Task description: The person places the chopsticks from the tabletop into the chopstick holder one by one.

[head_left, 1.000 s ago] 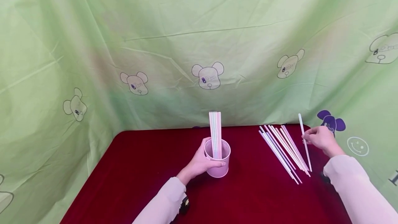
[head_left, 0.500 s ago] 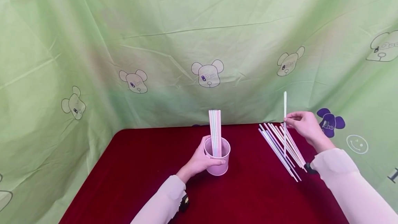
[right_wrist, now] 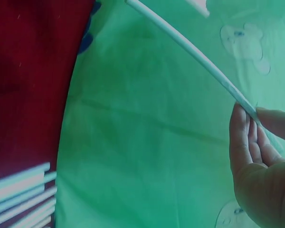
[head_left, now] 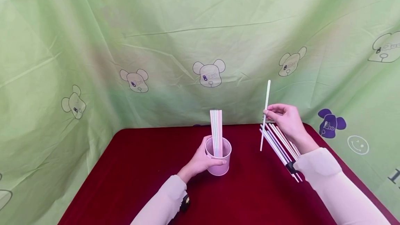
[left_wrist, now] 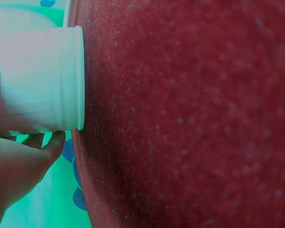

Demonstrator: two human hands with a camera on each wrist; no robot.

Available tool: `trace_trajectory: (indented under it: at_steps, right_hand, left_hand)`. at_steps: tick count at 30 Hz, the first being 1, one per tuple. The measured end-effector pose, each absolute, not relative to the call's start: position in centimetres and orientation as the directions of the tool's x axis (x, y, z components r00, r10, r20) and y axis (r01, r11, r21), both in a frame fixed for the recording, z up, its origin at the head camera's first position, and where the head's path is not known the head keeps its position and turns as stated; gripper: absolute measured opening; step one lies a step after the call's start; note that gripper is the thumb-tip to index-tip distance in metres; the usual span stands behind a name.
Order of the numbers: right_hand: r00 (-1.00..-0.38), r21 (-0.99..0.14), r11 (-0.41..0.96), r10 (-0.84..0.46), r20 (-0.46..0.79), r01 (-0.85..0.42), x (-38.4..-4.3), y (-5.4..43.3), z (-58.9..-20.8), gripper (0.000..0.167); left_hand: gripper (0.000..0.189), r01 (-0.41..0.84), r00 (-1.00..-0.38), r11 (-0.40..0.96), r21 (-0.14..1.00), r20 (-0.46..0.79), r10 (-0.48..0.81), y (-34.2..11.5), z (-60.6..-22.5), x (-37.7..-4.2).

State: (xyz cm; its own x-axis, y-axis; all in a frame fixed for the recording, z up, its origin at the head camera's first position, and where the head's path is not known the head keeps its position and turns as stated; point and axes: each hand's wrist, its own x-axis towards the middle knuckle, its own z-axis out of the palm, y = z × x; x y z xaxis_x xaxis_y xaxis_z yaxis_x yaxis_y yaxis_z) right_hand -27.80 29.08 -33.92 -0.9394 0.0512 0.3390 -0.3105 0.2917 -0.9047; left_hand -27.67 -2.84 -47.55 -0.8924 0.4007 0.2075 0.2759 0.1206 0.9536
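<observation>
My left hand grips a pink cup, fingers behind it and thumb across its front. In the left wrist view the cup stands on the red cloth with fingers against its side. A bundle of pastel straws stands upright inside the cup. To the right, my right hand pinches one pale straw near its middle, nearly upright in the air. The right wrist view shows that straw between thumb and fingertips. Below this hand lie several loose straws, partly hidden by my wrist.
A dark red cloth covers the table. Behind and at both sides hangs a green curtain printed with bear heads, close to the table's far edge.
My right hand has lifted the pale straw from the right of the loose straws and carried it left over them, toward the cup. My left hand and the cup stay put.
</observation>
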Motion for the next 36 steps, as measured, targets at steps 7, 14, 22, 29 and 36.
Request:
trace_trajectory:
  at_steps: [7,14,22,29,36]
  right_hand:
    - [-0.914,-0.917,0.056,0.082,0.398,-0.394,-28.2,25.7,-33.9,0.031]
    - [-0.903,-0.903,-0.049,0.078,0.423,-0.427,-28.9,22.2,-34.5,0.021]
    - [-0.917,-0.919,0.019,0.052,0.394,-0.394,-29.4,19.6,-36.3,0.025]
    - [-0.921,-0.910,0.146,-0.074,0.381,-0.388,-29.8,19.3,-38.3,0.020]
    - [-0.918,-0.901,0.185,-0.141,0.370,-0.392,-30.1,18.8,-39.7,0.015]
  left_hand:
    - [0.098,0.268,-0.897,0.132,0.954,0.197,0.396,-3.0,-47.8,-27.7]
    - [0.097,0.275,-0.896,0.132,0.952,0.204,0.394,-3.1,-47.8,-27.9]
    - [0.095,0.282,-0.889,0.118,0.952,0.214,0.404,-3.0,-47.6,-27.8]
    - [0.095,0.274,-0.891,0.109,0.956,0.210,0.402,-2.9,-47.5,-27.8]
    - [0.096,0.275,-0.892,0.115,0.954,0.209,0.400,-2.9,-47.7,-27.8]
